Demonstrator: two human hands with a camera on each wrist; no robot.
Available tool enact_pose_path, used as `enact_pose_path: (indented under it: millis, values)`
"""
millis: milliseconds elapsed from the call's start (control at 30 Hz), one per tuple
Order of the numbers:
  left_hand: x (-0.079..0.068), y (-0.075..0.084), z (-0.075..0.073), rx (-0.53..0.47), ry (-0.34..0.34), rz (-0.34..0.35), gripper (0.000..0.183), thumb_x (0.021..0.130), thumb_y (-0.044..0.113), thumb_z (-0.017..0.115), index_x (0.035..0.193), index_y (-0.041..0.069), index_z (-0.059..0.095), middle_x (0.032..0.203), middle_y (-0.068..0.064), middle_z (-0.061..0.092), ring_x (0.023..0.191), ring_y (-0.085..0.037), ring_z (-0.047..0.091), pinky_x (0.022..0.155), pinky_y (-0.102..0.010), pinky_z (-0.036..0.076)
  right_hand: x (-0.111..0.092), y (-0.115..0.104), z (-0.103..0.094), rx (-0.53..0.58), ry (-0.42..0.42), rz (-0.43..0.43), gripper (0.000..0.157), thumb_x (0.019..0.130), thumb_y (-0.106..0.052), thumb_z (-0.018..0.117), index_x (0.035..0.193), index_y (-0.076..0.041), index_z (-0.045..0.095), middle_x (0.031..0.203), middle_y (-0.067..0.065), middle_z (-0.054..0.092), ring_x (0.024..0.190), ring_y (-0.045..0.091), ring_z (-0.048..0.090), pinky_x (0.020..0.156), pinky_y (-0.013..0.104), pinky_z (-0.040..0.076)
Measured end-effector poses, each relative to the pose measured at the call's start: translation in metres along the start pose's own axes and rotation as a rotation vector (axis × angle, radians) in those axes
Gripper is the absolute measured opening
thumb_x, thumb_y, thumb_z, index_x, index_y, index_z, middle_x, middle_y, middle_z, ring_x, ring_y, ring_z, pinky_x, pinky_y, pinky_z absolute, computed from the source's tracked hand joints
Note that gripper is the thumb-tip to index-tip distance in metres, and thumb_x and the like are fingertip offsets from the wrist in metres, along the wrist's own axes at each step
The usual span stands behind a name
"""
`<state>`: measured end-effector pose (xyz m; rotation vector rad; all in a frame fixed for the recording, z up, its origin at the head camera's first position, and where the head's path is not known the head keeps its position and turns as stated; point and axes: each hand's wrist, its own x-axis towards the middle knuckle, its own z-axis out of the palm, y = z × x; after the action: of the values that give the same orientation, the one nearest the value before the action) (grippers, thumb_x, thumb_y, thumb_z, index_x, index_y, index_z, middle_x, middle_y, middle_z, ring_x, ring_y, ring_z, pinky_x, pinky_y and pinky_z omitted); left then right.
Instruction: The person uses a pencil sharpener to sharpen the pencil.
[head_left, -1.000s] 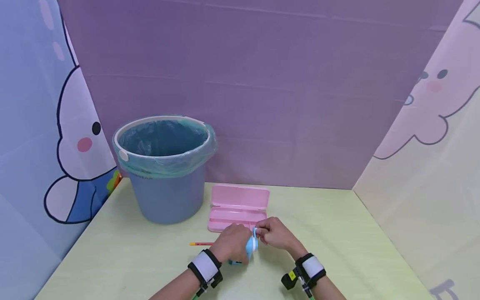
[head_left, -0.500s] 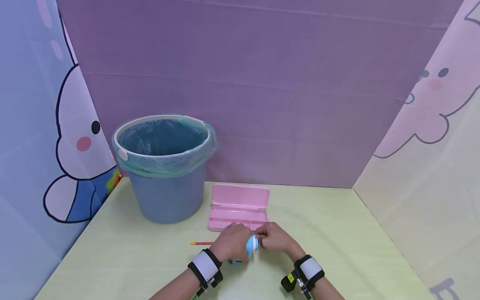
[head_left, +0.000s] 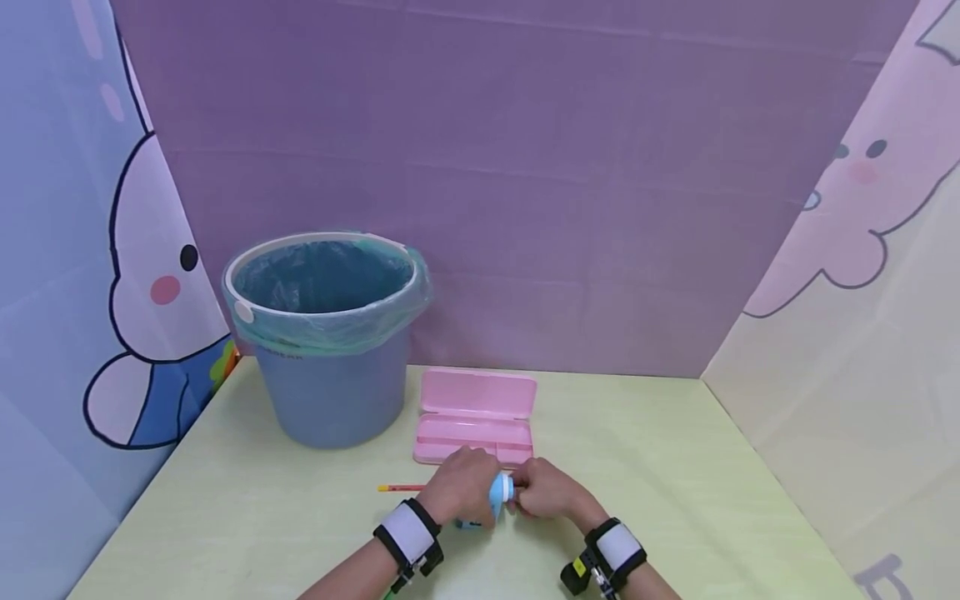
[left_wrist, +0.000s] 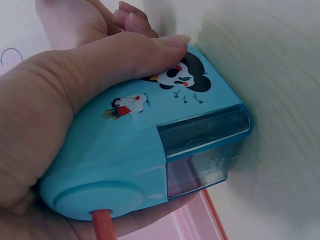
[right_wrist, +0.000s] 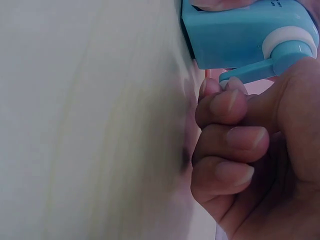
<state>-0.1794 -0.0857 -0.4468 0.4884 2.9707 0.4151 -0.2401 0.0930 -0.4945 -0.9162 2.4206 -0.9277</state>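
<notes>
Right hand (head_left: 551, 490) lower, crank (right_wrist: 254, 71) swung down, left hand (head_left: 461, 483) still gripping sharpener (left_wrist: 117, 155)

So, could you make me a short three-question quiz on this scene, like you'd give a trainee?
1. Fill the gap: the left hand grips the blue pencil sharpener while the right hand holds its ____.
2. In the head view, where does the blue waste bin stand from the pink pencil case? A) To its left B) To its right C) Inside it
3. True or false: the pencil case is shut.

Key: 1. Crank handle. 2. A. 3. False; its lid is open.
</notes>
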Motion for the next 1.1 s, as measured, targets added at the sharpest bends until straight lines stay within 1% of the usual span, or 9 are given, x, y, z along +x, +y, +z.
enact_pose_path:
  millis: [100,267,367,533,667,767,967,1100]
  values:
    - [-0.001,0.000,0.000,0.006,0.006,0.001,0.037,0.060,0.022,0.097,0.085,0.016,0.070,0.073,0.008,0.057,0.069,-0.011,0.049,0.067,-0.025,0.041,-0.002,0.000,0.002,-0.009,-0.011,-0.006,0.021,0.081,0.001,0.053,0.070,-0.006,0.069,0.050,-0.011,0.047,0.043,0.006,0.038,0.045,0.022,0.030]
    - [-0.001,0.000,0.001,0.015,0.013,0.008,0.039,0.060,0.023,0.097,0.087,0.016,0.070,0.074,0.008,0.058,0.070,-0.011,0.049,0.067,-0.025,0.042,-0.004,0.000,0.004,-0.016,-0.023,-0.008,0.025,0.091,-0.005,0.057,0.069,-0.008,0.069,0.049,-0.011,0.047,0.042,0.005,0.038,0.045,0.021,0.029]
    - [-0.001,0.000,0.001,0.016,0.007,0.010,0.039,0.061,0.024,0.097,0.088,0.016,0.071,0.074,0.008,0.058,0.070,-0.012,0.049,0.068,-0.025,0.042,-0.006,0.000,0.005,-0.010,-0.031,0.007,0.028,0.094,-0.008,0.058,0.068,-0.010,0.069,0.048,-0.011,0.048,0.041,0.005,0.038,0.043,0.021,0.030]
    - [-0.001,0.000,0.002,0.025,0.011,0.016,0.038,0.060,0.024,0.097,0.084,0.016,0.069,0.073,0.008,0.055,0.069,-0.011,0.048,0.068,-0.025,0.040,-0.011,-0.002,0.007,0.018,-0.038,0.021,0.028,0.095,-0.007,0.059,0.068,-0.008,0.068,0.049,-0.009,0.049,0.040,0.005,0.037,0.041,0.022,0.030]
    - [-0.001,-0.001,0.001,0.030,0.033,0.036,0.037,0.060,0.022,0.096,0.079,0.016,0.065,0.069,0.008,0.054,0.065,-0.010,0.047,0.064,-0.025,0.040,-0.014,-0.004,0.008,0.021,-0.047,-0.012,0.031,0.096,-0.006,0.059,0.067,-0.007,0.069,0.049,-0.008,0.049,0.038,0.004,0.035,0.039,0.021,0.030]
    - [0.000,-0.002,0.000,0.026,0.037,0.043,0.037,0.060,0.019,0.096,0.076,0.016,0.063,0.067,0.008,0.053,0.063,-0.010,0.047,0.062,-0.024,0.040,-0.016,-0.003,0.009,0.016,-0.052,-0.026,0.033,0.097,-0.007,0.058,0.066,-0.009,0.069,0.049,-0.009,0.048,0.038,0.002,0.034,0.038,0.020,0.030]
    - [0.001,0.000,0.001,0.042,0.024,0.045,0.037,0.061,0.020,0.096,0.075,0.017,0.061,0.066,0.008,0.052,0.064,-0.011,0.046,0.065,-0.025,0.039,-0.023,-0.002,0.011,0.042,-0.063,-0.024,0.033,0.098,-0.008,0.058,0.067,-0.008,0.069,0.048,-0.009,0.048,0.039,0.003,0.036,0.040,0.021,0.030]
    - [0.000,0.000,0.002,0.049,0.029,0.043,0.038,0.060,0.020,0.096,0.075,0.017,0.061,0.066,0.008,0.051,0.065,-0.011,0.046,0.067,-0.026,0.039,-0.025,-0.002,0.012,0.044,-0.070,-0.026,0.034,0.099,-0.009,0.058,0.067,-0.009,0.068,0.048,-0.009,0.048,0.040,0.003,0.036,0.041,0.022,0.029]
